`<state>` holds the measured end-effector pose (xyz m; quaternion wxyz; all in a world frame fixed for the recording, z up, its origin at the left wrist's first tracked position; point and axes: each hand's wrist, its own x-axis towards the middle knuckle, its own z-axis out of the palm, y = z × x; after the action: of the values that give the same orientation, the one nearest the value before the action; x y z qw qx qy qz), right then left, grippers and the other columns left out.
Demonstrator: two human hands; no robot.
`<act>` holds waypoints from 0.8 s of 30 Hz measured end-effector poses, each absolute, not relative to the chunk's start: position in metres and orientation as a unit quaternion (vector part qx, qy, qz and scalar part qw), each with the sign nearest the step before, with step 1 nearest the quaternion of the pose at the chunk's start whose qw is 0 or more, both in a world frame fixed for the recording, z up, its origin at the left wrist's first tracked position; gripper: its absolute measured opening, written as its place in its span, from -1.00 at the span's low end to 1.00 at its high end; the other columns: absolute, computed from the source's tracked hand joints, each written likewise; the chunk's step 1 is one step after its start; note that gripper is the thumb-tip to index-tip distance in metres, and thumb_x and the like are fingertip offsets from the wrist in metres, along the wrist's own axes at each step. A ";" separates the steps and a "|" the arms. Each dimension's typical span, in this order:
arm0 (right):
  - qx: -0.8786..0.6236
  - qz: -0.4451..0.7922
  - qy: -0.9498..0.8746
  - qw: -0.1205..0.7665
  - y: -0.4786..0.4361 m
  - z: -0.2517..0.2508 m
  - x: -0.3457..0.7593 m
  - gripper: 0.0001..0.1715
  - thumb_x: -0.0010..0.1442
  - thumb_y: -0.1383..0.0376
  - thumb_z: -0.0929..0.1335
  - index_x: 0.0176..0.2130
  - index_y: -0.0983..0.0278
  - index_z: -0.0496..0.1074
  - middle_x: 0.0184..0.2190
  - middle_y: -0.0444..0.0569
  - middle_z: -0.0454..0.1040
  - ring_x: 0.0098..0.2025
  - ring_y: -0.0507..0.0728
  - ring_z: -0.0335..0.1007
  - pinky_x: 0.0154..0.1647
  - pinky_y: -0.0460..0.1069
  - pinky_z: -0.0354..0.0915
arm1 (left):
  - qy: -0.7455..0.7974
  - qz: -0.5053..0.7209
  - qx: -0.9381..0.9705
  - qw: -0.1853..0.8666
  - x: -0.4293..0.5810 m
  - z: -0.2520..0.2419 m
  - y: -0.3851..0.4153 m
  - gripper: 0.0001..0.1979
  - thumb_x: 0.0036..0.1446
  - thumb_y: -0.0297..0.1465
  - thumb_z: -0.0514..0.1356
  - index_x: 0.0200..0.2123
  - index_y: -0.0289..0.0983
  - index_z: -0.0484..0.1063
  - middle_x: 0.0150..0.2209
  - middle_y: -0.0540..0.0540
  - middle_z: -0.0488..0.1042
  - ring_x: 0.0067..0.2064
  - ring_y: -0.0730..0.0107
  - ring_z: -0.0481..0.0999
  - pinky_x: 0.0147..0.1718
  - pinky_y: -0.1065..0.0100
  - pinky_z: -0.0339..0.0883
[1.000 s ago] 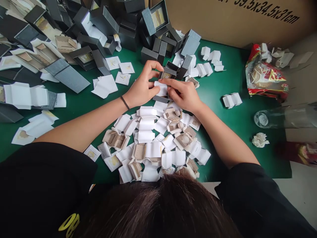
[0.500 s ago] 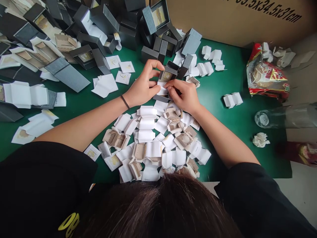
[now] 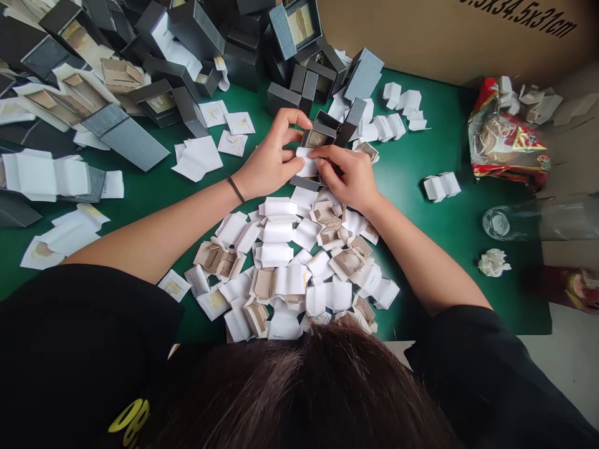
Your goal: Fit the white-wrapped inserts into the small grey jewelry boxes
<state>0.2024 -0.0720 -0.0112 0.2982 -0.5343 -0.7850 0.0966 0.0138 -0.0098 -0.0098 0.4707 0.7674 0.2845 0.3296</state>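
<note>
My left hand [image 3: 271, 159] is curled round the left side of an open black box [image 3: 305, 183], thumb near its front part and fingers behind. A small picture or hollow shows in the raised part of the box. My right hand [image 3: 353, 178] pinches at a white card insert [image 3: 306, 163] in the box, its fingertips at the insert's right edge. Below my hands lies a pile of folded white card inserts [image 3: 276, 232], some with their grey-brown insides up.
Many black boxes [image 3: 196, 31] are heaped at the back left. A big cardboard carton [image 3: 397, 37] stands behind. To the right are a red snack bag [image 3: 508, 140], a clear bottle [image 3: 515, 221] and a crumpled paper ball [image 3: 493, 262]. Loose papers [image 3: 199, 159] lie left on the green tabletop [image 3: 421, 249].
The white insert sits slightly higher in the box, and my right fingers have shifted a little up over its edge. My left hand keeps nearly the same place.
</note>
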 end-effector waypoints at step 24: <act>-0.535 0.077 -0.795 0.277 -0.072 -0.010 0.203 -0.44 0.38 0.08 0.02 -0.05 0.29 0.42 -0.41 -0.03 0.45 -0.35 0.00 0.36 -0.20 -0.08 0.26 | 0.281 0.326 0.734 0.526 0.015 -0.008 -0.008 -0.58 0.04 -0.45 0.13 -0.02 -0.09 0.13 0.01 -0.11 0.36 0.03 0.41 0.42 -0.33 0.45 0.44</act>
<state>0.2027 -0.0718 -0.0104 0.2773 -0.5347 -0.7945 0.0772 0.0147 -0.0085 -0.0084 0.5256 0.7342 0.2807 0.3255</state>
